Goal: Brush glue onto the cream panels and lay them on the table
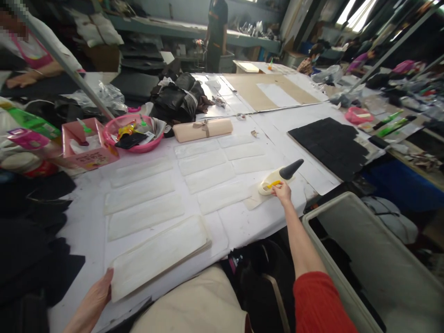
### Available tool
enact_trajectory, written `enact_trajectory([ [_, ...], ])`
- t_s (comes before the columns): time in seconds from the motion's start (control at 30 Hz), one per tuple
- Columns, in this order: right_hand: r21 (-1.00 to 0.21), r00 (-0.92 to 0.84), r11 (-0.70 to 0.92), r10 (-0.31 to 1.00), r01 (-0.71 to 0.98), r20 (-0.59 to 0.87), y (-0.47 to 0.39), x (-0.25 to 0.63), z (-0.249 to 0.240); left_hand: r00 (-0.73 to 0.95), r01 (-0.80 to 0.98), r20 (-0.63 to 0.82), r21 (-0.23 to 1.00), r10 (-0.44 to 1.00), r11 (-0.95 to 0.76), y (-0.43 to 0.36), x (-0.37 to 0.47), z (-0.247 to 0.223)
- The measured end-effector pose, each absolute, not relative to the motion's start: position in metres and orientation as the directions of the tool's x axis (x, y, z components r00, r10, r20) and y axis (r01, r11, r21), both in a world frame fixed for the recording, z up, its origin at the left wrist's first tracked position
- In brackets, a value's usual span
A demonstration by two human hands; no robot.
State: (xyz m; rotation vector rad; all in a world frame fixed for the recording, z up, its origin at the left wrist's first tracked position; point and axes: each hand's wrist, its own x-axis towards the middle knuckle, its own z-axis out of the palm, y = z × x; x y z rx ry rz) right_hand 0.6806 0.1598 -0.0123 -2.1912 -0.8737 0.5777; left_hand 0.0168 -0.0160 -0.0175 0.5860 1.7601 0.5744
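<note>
At the lower left, my left hand [95, 293] grips the near-left end of a stack of white rectangular pieces [159, 259], thumb at the edge. The stack sits tilted at the front of the white-covered table. My right hand [282, 192] is closed on a thin yellow-handled tool [274, 184]. Its working end is hidden in the opening of a cream plastic container [264, 188] with a dark cone-shaped end [292, 169]. Between my hands, several white rectangular pieces [145, 192] lie flat in rows. A small beige sheet [252, 202] shows under the container.
A pink basin [156, 143] of odds and ends and a pink box [88, 157] stand at the left. Behind the rows lies a tied beige roll [185, 132]. Black pieces [329, 143] are stacked at the right. A large grey bin [398, 268] stands beside me. Other people work farther off.
</note>
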Motion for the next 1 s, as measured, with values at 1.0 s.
enact_trajectory([
  [1.0, -0.836, 0.150, -0.508, 0.861, 0.207, -0.486, 0.071, 0.500, -0.055, -0.144, -0.023, -0.775, 0.624, 0.615, 0.781, -0.016, 0.018, -0.024],
])
